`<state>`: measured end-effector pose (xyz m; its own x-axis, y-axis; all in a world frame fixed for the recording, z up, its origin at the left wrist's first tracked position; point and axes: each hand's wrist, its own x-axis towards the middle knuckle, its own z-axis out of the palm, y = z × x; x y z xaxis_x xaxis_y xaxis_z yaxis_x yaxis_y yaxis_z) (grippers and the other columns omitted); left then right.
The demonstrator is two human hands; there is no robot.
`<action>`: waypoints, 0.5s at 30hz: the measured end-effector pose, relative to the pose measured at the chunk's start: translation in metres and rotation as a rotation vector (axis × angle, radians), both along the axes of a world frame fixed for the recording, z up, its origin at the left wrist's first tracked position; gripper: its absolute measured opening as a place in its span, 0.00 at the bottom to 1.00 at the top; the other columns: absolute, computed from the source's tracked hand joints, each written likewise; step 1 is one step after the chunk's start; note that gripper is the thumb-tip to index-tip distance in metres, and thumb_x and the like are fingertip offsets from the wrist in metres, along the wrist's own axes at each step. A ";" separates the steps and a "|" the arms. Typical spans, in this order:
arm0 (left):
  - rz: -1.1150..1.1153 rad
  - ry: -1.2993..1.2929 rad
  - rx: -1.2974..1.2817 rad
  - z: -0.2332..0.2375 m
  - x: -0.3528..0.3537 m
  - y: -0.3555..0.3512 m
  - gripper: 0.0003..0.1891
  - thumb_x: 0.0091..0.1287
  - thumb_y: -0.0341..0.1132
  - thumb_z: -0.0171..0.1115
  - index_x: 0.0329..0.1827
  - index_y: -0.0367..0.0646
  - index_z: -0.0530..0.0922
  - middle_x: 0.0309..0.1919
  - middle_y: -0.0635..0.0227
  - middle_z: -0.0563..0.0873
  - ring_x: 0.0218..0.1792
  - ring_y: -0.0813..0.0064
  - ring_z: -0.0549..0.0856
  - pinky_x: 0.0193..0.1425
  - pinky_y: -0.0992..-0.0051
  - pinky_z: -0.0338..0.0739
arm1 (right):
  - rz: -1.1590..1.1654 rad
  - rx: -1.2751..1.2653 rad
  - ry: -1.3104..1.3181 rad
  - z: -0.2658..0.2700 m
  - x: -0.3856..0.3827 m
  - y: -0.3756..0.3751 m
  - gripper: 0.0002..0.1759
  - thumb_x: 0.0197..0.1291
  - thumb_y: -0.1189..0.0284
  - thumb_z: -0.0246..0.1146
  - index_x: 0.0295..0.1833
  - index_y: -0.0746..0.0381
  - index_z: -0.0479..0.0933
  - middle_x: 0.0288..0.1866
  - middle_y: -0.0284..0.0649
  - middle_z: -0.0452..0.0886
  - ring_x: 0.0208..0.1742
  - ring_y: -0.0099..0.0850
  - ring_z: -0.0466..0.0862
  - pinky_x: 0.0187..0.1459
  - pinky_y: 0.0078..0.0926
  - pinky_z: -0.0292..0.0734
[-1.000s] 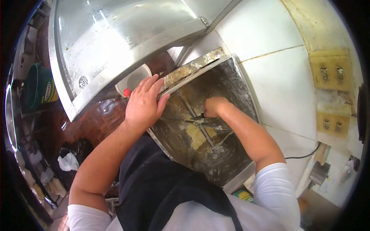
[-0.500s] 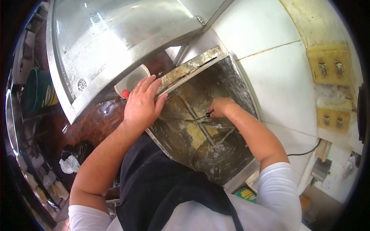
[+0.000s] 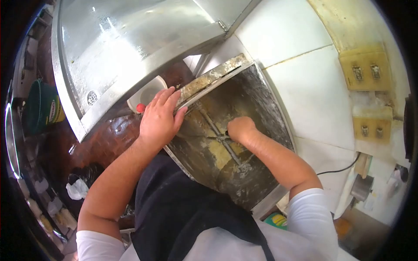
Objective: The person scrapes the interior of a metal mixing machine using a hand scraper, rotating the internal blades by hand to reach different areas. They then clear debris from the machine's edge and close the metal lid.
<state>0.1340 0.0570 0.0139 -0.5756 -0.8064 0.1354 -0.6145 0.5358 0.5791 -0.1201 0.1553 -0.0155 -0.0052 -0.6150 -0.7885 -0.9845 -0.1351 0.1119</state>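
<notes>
My left hand [image 3: 160,114] lies with its fingers spread over the corner of a worn metal tank [image 3: 213,80], its fingertips at the crusted rim. Inside the tank, my right hand [image 3: 240,129] is closed round a dark handle [image 3: 227,132], of which only a small end shows. Whatever joins that handle is mostly hidden by the hand. Below it, a metal bar [image 3: 211,123] crosses the stained, wet tank bottom.
A steel counter [image 3: 117,48] with a drain stands at the upper left. Beside the tank are a white bucket [image 3: 150,90] and a red ball-like object [image 3: 140,108]. A green bucket [image 3: 41,106] stands at far left; tiled wall [image 3: 305,95] with outlets [image 3: 365,71] rises at right.
My right hand has moved a little left and down within the tank, and the thin tool seen earlier is now mostly hidden. My left hand stays on the rim. The view has shifted slightly.
</notes>
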 end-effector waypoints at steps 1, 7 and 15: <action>-0.003 0.002 0.021 0.001 0.001 0.001 0.22 0.70 0.38 0.65 0.63 0.37 0.76 0.65 0.49 0.78 0.67 0.48 0.75 0.72 0.56 0.70 | -0.015 -0.025 -0.008 -0.001 0.005 -0.001 0.12 0.58 0.70 0.61 0.41 0.60 0.89 0.44 0.45 0.90 0.48 0.42 0.89 0.45 0.41 0.85; 0.000 -0.017 -0.019 -0.003 0.001 0.001 0.22 0.70 0.39 0.65 0.63 0.37 0.76 0.65 0.50 0.78 0.67 0.48 0.76 0.71 0.56 0.71 | 0.049 0.084 0.003 -0.006 0.004 -0.053 0.13 0.57 0.70 0.65 0.46 0.58 0.89 0.50 0.42 0.90 0.50 0.41 0.89 0.45 0.41 0.85; 0.008 0.004 0.002 -0.001 0.001 0.002 0.22 0.70 0.39 0.64 0.63 0.37 0.76 0.64 0.50 0.78 0.66 0.48 0.76 0.70 0.56 0.71 | 0.080 0.101 0.032 -0.036 -0.004 -0.047 0.17 0.56 0.60 0.67 0.47 0.58 0.89 0.47 0.43 0.90 0.49 0.44 0.89 0.48 0.44 0.84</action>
